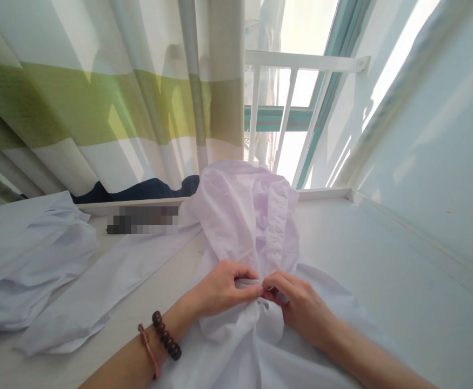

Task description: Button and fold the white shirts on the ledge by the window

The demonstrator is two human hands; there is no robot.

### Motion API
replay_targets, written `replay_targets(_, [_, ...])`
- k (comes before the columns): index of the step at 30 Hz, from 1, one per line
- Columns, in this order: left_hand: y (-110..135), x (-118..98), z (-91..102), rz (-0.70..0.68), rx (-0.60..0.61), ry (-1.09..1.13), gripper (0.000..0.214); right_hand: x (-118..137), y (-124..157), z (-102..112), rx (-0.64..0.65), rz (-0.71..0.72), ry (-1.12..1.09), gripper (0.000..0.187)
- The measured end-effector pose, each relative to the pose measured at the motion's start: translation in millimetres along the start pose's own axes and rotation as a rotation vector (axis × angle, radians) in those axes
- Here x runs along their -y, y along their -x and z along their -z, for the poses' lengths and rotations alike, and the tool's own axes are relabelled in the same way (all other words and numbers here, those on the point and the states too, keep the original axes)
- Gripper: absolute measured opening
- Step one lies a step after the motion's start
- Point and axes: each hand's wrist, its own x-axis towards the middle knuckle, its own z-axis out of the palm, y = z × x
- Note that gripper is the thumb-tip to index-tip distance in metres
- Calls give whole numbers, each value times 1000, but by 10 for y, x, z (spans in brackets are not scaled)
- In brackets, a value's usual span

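Observation:
A white long-sleeved shirt (234,216) lies spread out in front of me, its upper end bunched up and one sleeve stretched to the left. My left hand (224,289) pinches a fold of its front between thumb and fingers. Right beside it, my right hand (299,300) has its fingertips closed on the same spot, the two hands touching or nearly so. Whatever small part lies between the fingertips is hidden. Around my left wrist are a dark beaded bracelet (166,336) and a reddish-brown cord bracelet (149,351).
More crumpled white cloth (29,254) lies at the left on the white surface (386,254). A blurred-out object (142,220) is near the back edge. Behind hang green-and-white curtains (110,108), beside a white railing (301,60) and window. A pale wall (434,140) bounds the right.

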Motion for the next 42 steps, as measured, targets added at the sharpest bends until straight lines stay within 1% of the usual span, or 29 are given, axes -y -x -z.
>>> replay_targets(5, [-23,70,23,22,25,-4,17,-39,-15,-11,-24,-119,-172,5])
replay_targets(9, [-37,102,38,4,19,-15,15,-38,-37,12,-10,-162,-229,11])
replay_targets(12, [-41,118,27,-21,18,-11,15,-31,-46,14,-27,-170,-232,10])
replay_targets(17, [-22,132,10,-59,-3,5,27,-19,-51,-7,-65,-170,-208,11])
replay_targets(23, [10,102,50,-136,27,0,25,-1,-54,0,-91,-123,-168,12])
replay_targets(26, [5,114,43,-127,17,6,21,2,-44,4,-90,-134,-189,11])
replay_targets(30, [-21,175,3,-99,-51,-7,19,-15,-45,-6,-75,-150,-226,8])
replay_targets(33, [-38,212,-16,-73,-55,-6,20,-29,-58,-19,-69,-167,-248,7])
replay_targets(37, [-47,216,-14,-52,-34,97,21,-33,-66,-39,-80,-204,-237,6])
replay_targets(42, [-58,196,10,-21,9,254,15,-26,-61,-55,-98,-225,-212,8])
